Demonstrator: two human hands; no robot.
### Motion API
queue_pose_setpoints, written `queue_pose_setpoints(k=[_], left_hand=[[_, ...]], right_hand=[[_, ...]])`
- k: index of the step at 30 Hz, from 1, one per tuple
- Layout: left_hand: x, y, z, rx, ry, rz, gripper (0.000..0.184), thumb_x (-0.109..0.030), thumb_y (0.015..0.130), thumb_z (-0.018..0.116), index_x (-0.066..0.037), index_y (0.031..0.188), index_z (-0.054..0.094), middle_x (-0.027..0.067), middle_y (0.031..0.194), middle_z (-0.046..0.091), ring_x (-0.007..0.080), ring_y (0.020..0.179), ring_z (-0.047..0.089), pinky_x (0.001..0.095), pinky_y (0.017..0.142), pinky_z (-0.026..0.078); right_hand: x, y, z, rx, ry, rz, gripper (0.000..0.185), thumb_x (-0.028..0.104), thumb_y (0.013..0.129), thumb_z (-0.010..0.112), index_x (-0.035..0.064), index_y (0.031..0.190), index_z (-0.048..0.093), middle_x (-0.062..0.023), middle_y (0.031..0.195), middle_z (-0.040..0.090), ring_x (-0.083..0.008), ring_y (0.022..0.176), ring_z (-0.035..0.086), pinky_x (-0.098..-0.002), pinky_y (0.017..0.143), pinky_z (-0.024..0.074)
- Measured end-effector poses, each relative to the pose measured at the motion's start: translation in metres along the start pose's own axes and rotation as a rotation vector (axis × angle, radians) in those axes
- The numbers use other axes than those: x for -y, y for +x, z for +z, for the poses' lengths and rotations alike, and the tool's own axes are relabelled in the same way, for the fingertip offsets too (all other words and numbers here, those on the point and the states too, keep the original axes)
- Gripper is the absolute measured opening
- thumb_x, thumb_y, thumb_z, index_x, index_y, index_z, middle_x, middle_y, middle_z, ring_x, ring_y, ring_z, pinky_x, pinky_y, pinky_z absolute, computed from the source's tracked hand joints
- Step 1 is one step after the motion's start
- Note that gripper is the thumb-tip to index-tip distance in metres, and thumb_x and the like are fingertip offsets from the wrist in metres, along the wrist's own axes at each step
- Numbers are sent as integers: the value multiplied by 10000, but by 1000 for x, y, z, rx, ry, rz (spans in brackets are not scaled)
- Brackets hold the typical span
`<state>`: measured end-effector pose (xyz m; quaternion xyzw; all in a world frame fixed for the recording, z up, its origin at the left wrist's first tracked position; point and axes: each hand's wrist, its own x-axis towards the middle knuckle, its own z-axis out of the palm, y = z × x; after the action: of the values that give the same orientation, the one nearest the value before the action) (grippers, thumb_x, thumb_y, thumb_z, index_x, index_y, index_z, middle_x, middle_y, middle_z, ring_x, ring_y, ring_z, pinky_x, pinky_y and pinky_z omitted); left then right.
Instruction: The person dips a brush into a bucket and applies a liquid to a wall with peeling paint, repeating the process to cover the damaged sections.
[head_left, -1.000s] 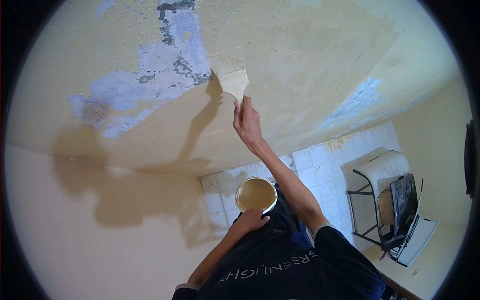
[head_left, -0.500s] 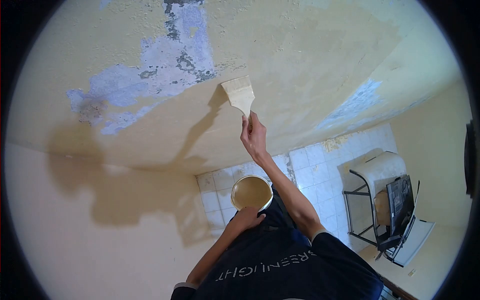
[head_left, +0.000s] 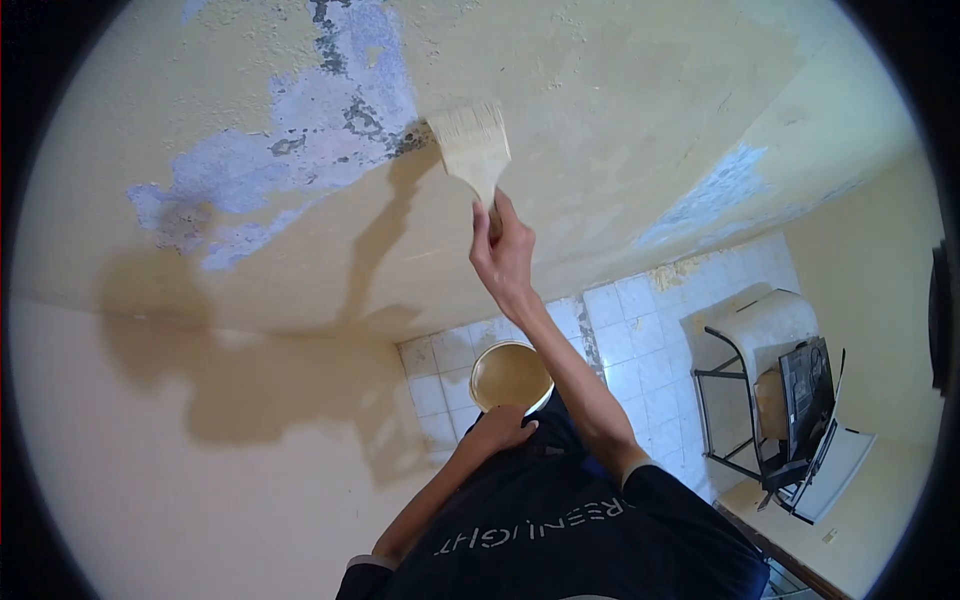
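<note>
My right hand [head_left: 505, 255] is closed around the handle of a wide paintbrush [head_left: 476, 150]. Its broad bristles, coated in pale beige, rest against the wall [head_left: 600, 150] just right of a patch of peeled paint [head_left: 345, 110]. Lower down, near my body, my left hand [head_left: 503, 430] grips the near rim of a round bucket [head_left: 474, 382]. Beige paint [head_left: 512, 374] lies inside it. The fingers of the left hand are partly hidden.
A second peeled patch [head_left: 710, 195] shows on the wall to the right. White floor tiles [head_left: 635, 320] lie below. At the right stands a metal-framed table [head_left: 765, 325] beside a dark flat panel [head_left: 805, 395]. A side wall [head_left: 230, 500] carries my shadow.
My right hand has moved the paintbrush slightly up and to the left along the wall, and its bristles now splay. My left hand still grips the bucket.
</note>
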<state>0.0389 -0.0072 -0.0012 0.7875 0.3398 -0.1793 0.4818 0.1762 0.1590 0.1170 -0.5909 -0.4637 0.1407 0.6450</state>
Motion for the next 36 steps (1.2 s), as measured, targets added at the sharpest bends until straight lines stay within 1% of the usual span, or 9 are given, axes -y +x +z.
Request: queue_pose_setpoints(k=[4, 7, 9, 12, 19, 21, 31, 33, 36], left_hand=[[3, 1, 5, -23, -3, 22, 449, -331, 883, 594, 28, 1152, 564, 282, 900, 647, 444, 889, 621, 500, 821, 487], [4, 0, 7, -12, -8, -4, 434, -328, 884, 581, 45, 1104, 596, 297, 1020, 639, 437, 978, 614, 485, 893, 477], [7, 2, 9, -9, -25, 9, 437, -328, 884, 582, 48, 1107, 594, 300, 1019, 639, 437, 979, 615, 484, 896, 478], [-2, -4, 1, 15, -39, -30, 445, -333, 881, 586, 45, 1115, 594, 301, 1023, 639, 435, 980, 617, 484, 895, 478], [10, 0, 7, -27, -60, -13, 471, -337, 876, 592, 50, 1144, 591, 298, 1023, 642, 428, 979, 620, 476, 896, 480], [14, 3, 11, -85, -68, 44, 440, -316, 896, 582, 37, 1158, 559, 273, 866, 652, 435, 858, 626, 503, 806, 479], [12, 10, 5, -91, -23, 55, 448, -316, 894, 572, 17, 1193, 555, 288, 933, 651, 438, 899, 624, 500, 829, 480], [7, 12, -1, 8, -64, 13, 487, -356, 884, 578, 57, 1142, 590, 307, 1022, 639, 436, 976, 620, 474, 895, 482], [12, 16, 6, -48, -44, 54, 480, -354, 883, 576, 58, 1128, 593, 306, 985, 644, 439, 947, 625, 480, 876, 486]], right_hand=[[-21, 16, 16, 52, -67, 5, 205, 102, 952, 548, -49, 1087, 580, -121, 525, 470, -125, 427, 418, -290, 428, 352], [-17, -8, 5, 156, -118, 101, 178, 101, 956, 540, -53, 1040, 572, -149, 531, 483, -174, 416, 431, -311, 426, 353], [1, -16, -3, 69, -66, 142, 120, 37, 931, 540, -64, 993, 525, -197, 525, 488, -340, 429, 479, -379, 421, 366], [24, 3, 1, -6, -1, 13, 126, 28, 929, 536, -76, 1000, 526, -194, 531, 500, -321, 427, 492, -376, 421, 368], [20, 0, 4, 101, -129, 51, 90, 16, 926, 535, -69, 933, 506, -202, 557, 520, -332, 433, 509, -392, 423, 374], [32, -1, 4, -16, -59, 25, 95, 15, 925, 536, -69, 909, 494, -204, 545, 517, -340, 438, 525, -396, 422, 371], [42, 3, -1, 69, -45, 130, 123, 35, 934, 526, -86, 926, 508, -209, 541, 514, -355, 419, 515, -405, 413, 362], [29, 9, 6, 166, -144, 147, 120, 34, 934, 525, -84, 924, 504, -211, 537, 515, -346, 410, 518, -402, 409, 363], [37, 3, 2, 139, -115, 156, 125, 35, 933, 528, -86, 922, 499, -211, 529, 512, -344, 413, 521, -398, 411, 368]])
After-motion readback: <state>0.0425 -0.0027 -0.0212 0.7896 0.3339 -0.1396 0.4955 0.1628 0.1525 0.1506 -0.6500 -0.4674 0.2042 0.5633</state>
